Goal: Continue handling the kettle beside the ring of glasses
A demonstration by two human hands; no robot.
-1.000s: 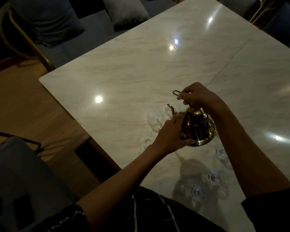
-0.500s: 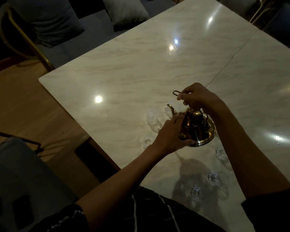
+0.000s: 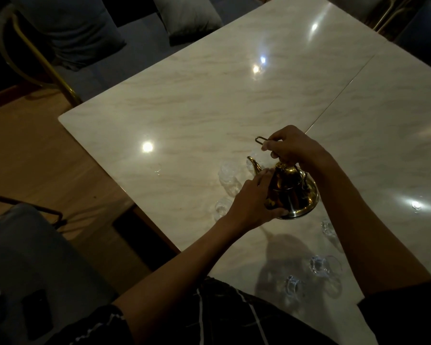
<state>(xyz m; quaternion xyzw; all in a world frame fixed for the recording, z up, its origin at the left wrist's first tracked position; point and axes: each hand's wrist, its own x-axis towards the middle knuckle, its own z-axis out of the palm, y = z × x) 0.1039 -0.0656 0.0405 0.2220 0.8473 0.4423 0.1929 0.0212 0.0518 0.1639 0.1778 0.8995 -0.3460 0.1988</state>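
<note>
We have the gold teapot (image 3: 292,195) tilted above the marble table (image 3: 184,120), near its close edge, its curved spout (image 3: 253,163) pointing away toward a cluster of clear glass cups (image 3: 228,179). Our left hand (image 3: 253,202) wraps around the pot's belly from the side, fingers curled on the metal; our right hand (image 3: 292,148) pinches a thin wire loop (image 3: 260,140) above the pot's top. We judge that loop to belong to the lid or a strainer, though we cannot tell which.

To do this well, we should keep the left hand firm and low on the belly so the pot does not swing, and move the loop straight along the neck's line rather than sideways, since the glasses stand just beyond the spout and would tip easily. A slow, even motion also keeps the polished metal from slipping in the palm.

Much is hard to read here. The light is dim, and the glass cups show only as faint glints; more of them (image 3: 319,266) lie close to us in the pot's shadow, and whether they are upright or on their sides we cannot say. The right hand covers the pot's opening and most of what the loop joins. Whether the pot holds liquid is hidden.
</note>
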